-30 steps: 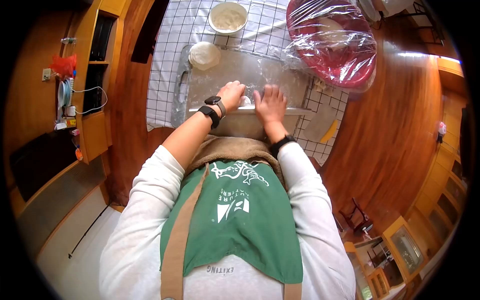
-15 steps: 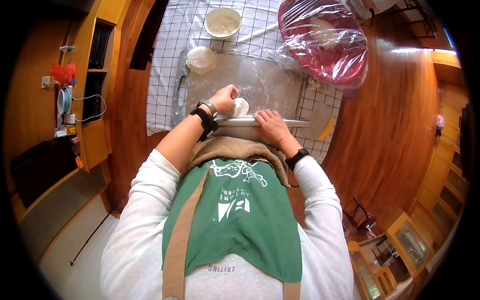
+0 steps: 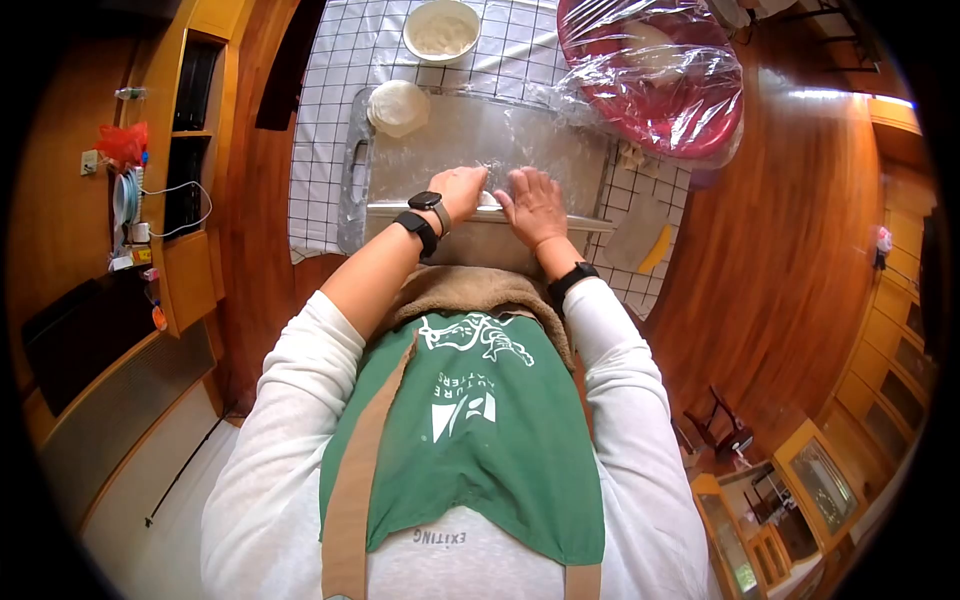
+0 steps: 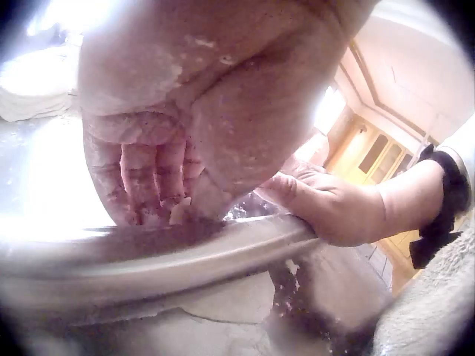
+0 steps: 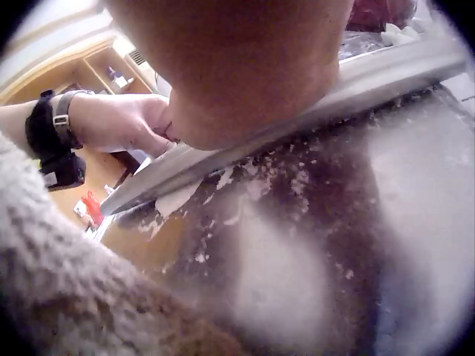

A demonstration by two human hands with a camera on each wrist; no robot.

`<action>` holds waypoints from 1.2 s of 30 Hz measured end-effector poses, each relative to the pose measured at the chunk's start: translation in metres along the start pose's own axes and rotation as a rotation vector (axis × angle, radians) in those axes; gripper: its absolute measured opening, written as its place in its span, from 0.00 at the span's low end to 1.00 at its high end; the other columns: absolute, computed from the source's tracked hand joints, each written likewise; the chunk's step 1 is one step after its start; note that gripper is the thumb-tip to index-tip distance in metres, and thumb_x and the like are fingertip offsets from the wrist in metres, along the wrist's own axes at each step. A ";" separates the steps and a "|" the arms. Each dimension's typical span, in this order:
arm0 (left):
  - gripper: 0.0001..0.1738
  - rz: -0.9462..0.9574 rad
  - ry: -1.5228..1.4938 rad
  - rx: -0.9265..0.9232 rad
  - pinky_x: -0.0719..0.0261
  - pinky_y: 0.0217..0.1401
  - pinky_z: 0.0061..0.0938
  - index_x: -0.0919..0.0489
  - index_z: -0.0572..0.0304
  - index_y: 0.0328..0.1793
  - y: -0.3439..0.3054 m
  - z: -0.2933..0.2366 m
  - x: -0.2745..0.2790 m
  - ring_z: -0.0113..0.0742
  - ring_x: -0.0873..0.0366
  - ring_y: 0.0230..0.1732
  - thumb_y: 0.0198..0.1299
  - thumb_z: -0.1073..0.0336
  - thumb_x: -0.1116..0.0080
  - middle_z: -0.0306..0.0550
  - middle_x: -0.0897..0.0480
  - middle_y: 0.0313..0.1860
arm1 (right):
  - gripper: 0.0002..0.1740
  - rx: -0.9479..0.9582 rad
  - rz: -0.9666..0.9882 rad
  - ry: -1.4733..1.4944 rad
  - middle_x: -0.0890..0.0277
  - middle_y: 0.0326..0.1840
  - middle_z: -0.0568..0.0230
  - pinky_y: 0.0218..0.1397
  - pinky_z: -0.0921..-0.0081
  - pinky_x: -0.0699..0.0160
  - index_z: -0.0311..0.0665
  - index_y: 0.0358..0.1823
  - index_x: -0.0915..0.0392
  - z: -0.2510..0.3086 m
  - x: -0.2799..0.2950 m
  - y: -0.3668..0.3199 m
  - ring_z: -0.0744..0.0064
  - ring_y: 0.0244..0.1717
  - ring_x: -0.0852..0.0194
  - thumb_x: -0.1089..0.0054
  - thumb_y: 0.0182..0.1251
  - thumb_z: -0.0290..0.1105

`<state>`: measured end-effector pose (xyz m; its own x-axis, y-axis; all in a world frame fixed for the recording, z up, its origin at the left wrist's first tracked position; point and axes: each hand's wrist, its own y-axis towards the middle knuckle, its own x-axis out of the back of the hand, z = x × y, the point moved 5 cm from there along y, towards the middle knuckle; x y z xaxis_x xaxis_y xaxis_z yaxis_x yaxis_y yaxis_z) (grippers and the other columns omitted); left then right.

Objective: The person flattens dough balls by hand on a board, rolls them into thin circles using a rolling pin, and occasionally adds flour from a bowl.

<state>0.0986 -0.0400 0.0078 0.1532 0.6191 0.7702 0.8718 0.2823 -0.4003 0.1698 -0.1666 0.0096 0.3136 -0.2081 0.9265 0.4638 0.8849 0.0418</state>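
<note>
A metal rolling pin (image 3: 590,223) lies across the front of the floured metal board (image 3: 545,138). My right hand (image 3: 537,205) presses on the pin with its palm, fingers stretched out beyond it. Just left of it, my left hand (image 3: 458,192) has curled fingers at a small white dough piece (image 3: 487,200), largely hidden by the hands and the pin. The left wrist view shows those curled fingers (image 4: 152,174) close behind the pin (image 4: 163,267), with a bit of dough at their tips. Pale dough (image 5: 177,199) shows under the pin in the right wrist view.
Stacked white dough rounds (image 3: 398,108) sit at the board's back left. Behind is a bowl of flour (image 3: 441,31); a plastic-covered red basin (image 3: 715,110) stands back right. A grey scraper with a yellow edge (image 3: 637,235) lies right of the board.
From half a second ago, the pin and my right hand have moved away from the body, and the right fingers have straightened. The dough round, then plainly visible, is now mostly covered.
</note>
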 end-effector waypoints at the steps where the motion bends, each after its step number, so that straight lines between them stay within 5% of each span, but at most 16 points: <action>1: 0.09 -0.004 0.011 -0.012 0.23 0.45 0.44 0.24 0.56 0.38 0.000 -0.002 0.002 0.53 0.20 0.43 0.52 0.65 0.40 0.54 0.18 0.36 | 0.24 -0.085 -0.016 -0.033 0.32 0.50 0.63 0.54 0.63 0.38 0.45 0.51 0.32 0.000 0.004 0.001 0.62 0.53 0.36 0.48 0.64 0.54; 7: 0.10 0.108 -0.030 -0.029 0.24 0.48 0.44 0.24 0.57 0.40 0.003 -0.012 -0.001 0.53 0.20 0.45 0.53 0.64 0.41 0.55 0.18 0.40 | 0.28 0.088 -0.029 -0.032 0.33 0.50 0.64 0.54 0.63 0.39 0.44 0.48 0.31 0.014 0.011 -0.033 0.63 0.53 0.36 0.44 0.58 0.58; 9: 0.10 0.226 0.019 -0.041 0.24 0.49 0.44 0.23 0.57 0.41 0.003 -0.011 -0.013 0.53 0.20 0.45 0.53 0.64 0.42 0.55 0.18 0.40 | 0.26 0.155 0.209 -0.027 0.31 0.48 0.63 0.53 0.64 0.37 0.42 0.46 0.30 0.014 0.014 -0.028 0.63 0.51 0.34 0.40 0.57 0.55; 13: 0.08 0.099 -0.105 -0.150 0.23 0.47 0.43 0.23 0.60 0.37 0.003 -0.010 -0.008 0.55 0.20 0.44 0.52 0.67 0.41 0.57 0.18 0.37 | 0.24 0.290 0.246 -0.002 0.31 0.45 0.62 0.51 0.66 0.34 0.40 0.46 0.29 0.006 0.006 -0.036 0.61 0.49 0.33 0.39 0.56 0.50; 17: 0.12 0.053 -0.345 -0.022 0.23 0.47 0.41 0.21 0.61 0.42 0.007 0.007 -0.009 0.55 0.20 0.44 0.50 0.68 0.38 0.57 0.17 0.38 | 0.22 0.357 0.200 0.053 0.31 0.44 0.62 0.50 0.67 0.32 0.39 0.46 0.28 0.006 0.018 -0.047 0.62 0.47 0.32 0.38 0.56 0.46; 26: 0.06 0.004 -0.162 -0.087 0.23 0.43 0.39 0.22 0.62 0.36 0.002 -0.011 -0.001 0.54 0.21 0.40 0.53 0.69 0.41 0.55 0.18 0.34 | 0.23 0.373 0.135 -0.019 0.31 0.44 0.63 0.50 0.68 0.32 0.41 0.45 0.27 0.001 0.010 -0.029 0.63 0.49 0.32 0.38 0.56 0.49; 29: 0.04 -0.042 -0.067 -0.151 0.25 0.47 0.41 0.22 0.59 0.36 0.004 -0.010 -0.004 0.54 0.22 0.43 0.55 0.70 0.45 0.55 0.20 0.36 | 0.21 0.359 0.117 0.022 0.31 0.44 0.62 0.50 0.65 0.33 0.42 0.45 0.28 0.000 0.004 -0.013 0.61 0.49 0.32 0.42 0.60 0.50; 32: 0.06 -0.102 -0.048 -0.114 0.25 0.48 0.42 0.23 0.59 0.39 0.012 -0.002 -0.015 0.55 0.22 0.43 0.55 0.70 0.44 0.55 0.20 0.37 | 0.19 -0.089 0.087 -0.028 0.33 0.47 0.62 0.52 0.61 0.37 0.45 0.47 0.31 -0.017 -0.001 0.012 0.59 0.50 0.35 0.50 0.66 0.50; 36: 0.07 -0.080 -0.096 -0.069 0.24 0.47 0.42 0.22 0.59 0.38 0.007 -0.004 -0.014 0.55 0.22 0.44 0.54 0.67 0.41 0.55 0.20 0.37 | 0.20 -0.083 0.021 -0.094 0.33 0.49 0.62 0.53 0.62 0.38 0.46 0.48 0.32 -0.006 0.001 -0.005 0.61 0.52 0.36 0.48 0.64 0.52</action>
<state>0.1045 -0.0495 -0.0034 0.0402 0.6647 0.7460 0.9100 0.2841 -0.3021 0.1727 -0.1733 0.0083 0.2468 -0.1468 0.9579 0.5264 0.8502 -0.0054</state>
